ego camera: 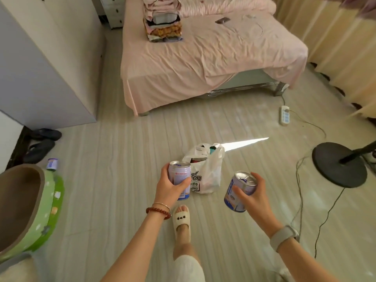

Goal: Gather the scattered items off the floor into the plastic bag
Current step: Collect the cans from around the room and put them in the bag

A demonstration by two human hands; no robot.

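Note:
A white plastic bag with black print stands open on the floor in the middle, with several items inside. My left hand grips an upright purple-and-white can just left of the bag. My right hand holds a second, tilted can to the bag's right. Both cans are in the air, a little nearer to me than the bag. A third small purple can stands on the floor at the left, beside the green tub.
A pink-sheeted bed fills the back. A white wardrobe stands left, dark shoes at its foot. A green round tub sits near left. A fan base, cables and a power strip lie right.

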